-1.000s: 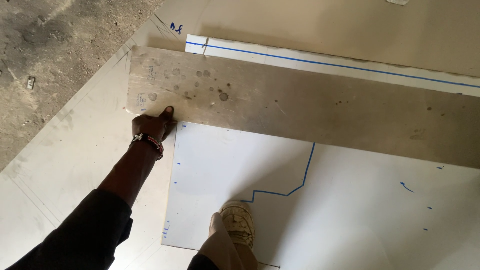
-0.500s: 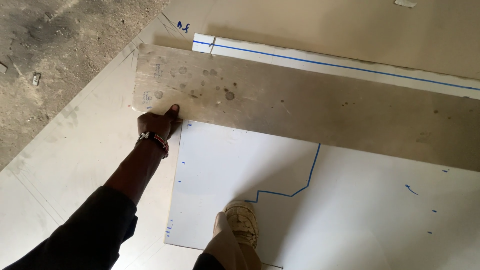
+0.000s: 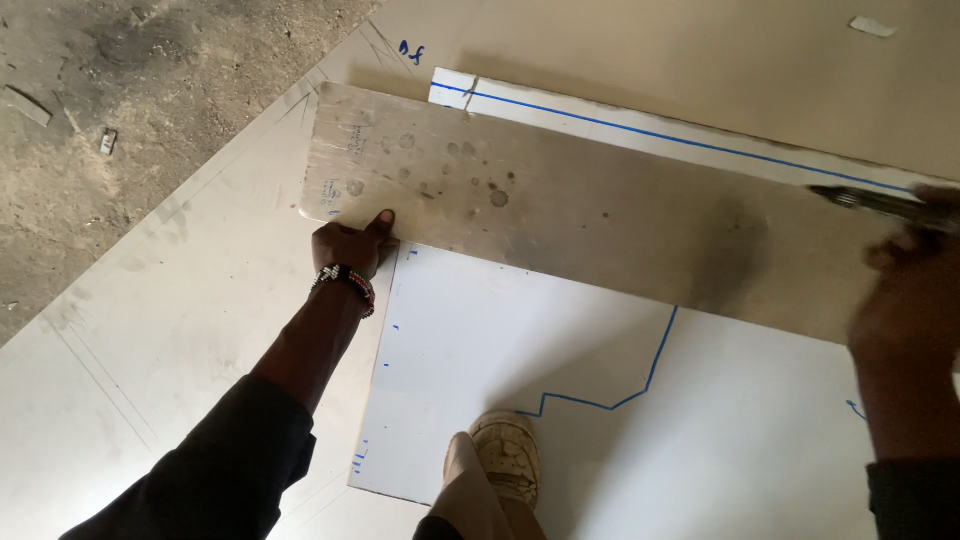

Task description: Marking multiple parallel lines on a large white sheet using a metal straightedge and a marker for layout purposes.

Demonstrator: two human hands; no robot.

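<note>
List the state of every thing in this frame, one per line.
left hand: pressed flat against the near edge of the board.
right hand: blurred, holding a pen.
pen: in the right hand, tip pointing at the blue line.
wooden board: lying flat across the white sheet, stained.
white sheet: flat on the floor, marked with blue lines, a shoe on it.
shoe: planted on the sheet.
bracelet: on the left wrist.

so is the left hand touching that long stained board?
Touching. The head view shows the left hand with its thumb tip pressed on the stained board at its lower left edge, no gap visible.
</note>
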